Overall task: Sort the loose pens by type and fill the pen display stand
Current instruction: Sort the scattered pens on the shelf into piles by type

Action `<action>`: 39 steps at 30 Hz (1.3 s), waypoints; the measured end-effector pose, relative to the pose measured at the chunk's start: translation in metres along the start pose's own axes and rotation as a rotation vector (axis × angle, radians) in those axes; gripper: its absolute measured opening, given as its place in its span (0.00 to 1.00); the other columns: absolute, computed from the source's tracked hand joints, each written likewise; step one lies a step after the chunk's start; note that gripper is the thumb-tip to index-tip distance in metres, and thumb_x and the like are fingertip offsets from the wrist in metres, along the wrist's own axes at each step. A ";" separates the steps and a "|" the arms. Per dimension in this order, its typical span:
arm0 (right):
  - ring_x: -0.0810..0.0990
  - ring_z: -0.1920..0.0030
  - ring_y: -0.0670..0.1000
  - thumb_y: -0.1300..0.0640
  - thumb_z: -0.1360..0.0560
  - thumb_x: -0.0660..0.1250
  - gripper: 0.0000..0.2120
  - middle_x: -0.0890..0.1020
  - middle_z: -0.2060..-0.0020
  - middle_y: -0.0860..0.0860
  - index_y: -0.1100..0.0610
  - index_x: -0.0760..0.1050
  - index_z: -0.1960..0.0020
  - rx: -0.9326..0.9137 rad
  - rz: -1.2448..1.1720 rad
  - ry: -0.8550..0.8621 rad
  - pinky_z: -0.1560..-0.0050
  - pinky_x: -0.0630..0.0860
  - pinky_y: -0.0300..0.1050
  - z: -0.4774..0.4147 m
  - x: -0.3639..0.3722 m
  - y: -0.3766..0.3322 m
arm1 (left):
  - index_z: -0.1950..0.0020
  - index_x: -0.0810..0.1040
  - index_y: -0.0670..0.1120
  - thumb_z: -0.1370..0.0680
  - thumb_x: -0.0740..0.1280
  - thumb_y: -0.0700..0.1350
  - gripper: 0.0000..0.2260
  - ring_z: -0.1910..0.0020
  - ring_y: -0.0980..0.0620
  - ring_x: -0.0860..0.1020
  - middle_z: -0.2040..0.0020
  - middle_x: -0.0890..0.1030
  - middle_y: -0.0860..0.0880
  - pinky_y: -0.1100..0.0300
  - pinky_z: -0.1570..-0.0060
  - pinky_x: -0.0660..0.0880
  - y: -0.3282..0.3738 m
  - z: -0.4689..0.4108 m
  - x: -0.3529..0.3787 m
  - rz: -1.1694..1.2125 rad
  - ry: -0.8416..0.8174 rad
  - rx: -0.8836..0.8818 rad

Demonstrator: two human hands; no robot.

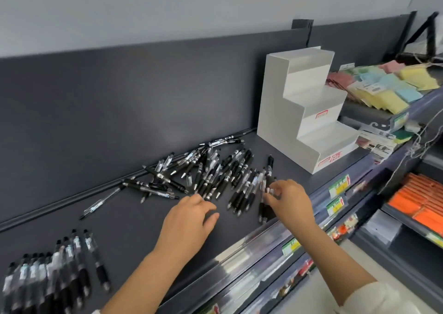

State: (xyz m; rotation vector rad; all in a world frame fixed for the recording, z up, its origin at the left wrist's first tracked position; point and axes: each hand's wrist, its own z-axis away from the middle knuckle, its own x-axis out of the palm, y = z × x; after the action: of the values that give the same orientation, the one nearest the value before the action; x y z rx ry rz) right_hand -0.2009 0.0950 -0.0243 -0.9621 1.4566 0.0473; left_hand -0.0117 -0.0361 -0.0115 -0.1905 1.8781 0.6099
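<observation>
A heap of loose black and clear pens (211,170) lies on the dark grey shelf (134,217). A sorted row of black pens (55,268) lies side by side at the near left. The white stepped pen display stand (309,112) stands at the right with nothing in its tiers. My left hand (189,220) hovers palm down at the heap's near edge, fingers loosely curled, fingertips at a pen end. My right hand (290,201) pinches the ends of a small bunch of black pens (265,205) lying near the shelf's front edge.
One clear pen (100,203) lies apart to the left of the heap. Pastel note packs (388,88) fill the shelf right of the stand. Price labels (340,184) line the shelf's front rail. Orange packs (419,201) sit on a lower shelf at the right.
</observation>
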 end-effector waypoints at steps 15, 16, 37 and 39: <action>0.76 0.45 0.54 0.45 0.25 0.66 0.19 0.79 0.47 0.53 0.56 0.76 0.40 -0.019 0.062 -0.110 0.49 0.76 0.48 -0.019 -0.021 0.020 | 0.30 0.67 0.47 0.21 0.58 0.57 0.23 0.35 0.53 0.66 0.36 0.70 0.51 0.61 0.41 0.69 0.038 -0.047 0.041 -0.001 -0.140 -0.069; 0.77 0.46 0.54 0.45 0.25 0.66 0.19 0.79 0.47 0.53 0.56 0.76 0.40 -0.018 0.072 -0.125 0.49 0.76 0.48 -0.021 -0.021 0.021 | 0.30 0.67 0.47 0.21 0.59 0.57 0.23 0.35 0.52 0.67 0.36 0.69 0.51 0.61 0.40 0.68 0.038 -0.049 0.043 0.017 -0.137 -0.077; 0.81 0.54 0.55 0.52 0.33 0.73 0.21 0.81 0.53 0.57 0.61 0.75 0.44 0.115 0.055 -0.256 0.59 0.77 0.46 -0.042 -0.022 0.004 | 0.42 0.77 0.48 0.27 0.64 0.62 0.22 0.46 0.55 0.69 0.48 0.71 0.53 0.58 0.48 0.73 0.075 -0.050 0.053 0.063 -0.128 -0.038; 0.81 0.54 0.55 0.52 0.33 0.73 0.22 0.81 0.53 0.56 0.61 0.75 0.44 0.122 0.046 -0.260 0.60 0.77 0.45 -0.042 -0.024 0.007 | 0.41 0.77 0.47 0.27 0.65 0.62 0.23 0.45 0.54 0.70 0.47 0.71 0.52 0.58 0.48 0.74 0.075 -0.052 0.056 0.093 -0.149 -0.087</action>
State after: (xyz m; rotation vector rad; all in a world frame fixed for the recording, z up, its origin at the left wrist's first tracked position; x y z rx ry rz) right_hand -0.2428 0.0878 -0.0003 -0.7916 1.2270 0.1125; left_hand -0.1070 0.0111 -0.0243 -0.1115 1.7248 0.7504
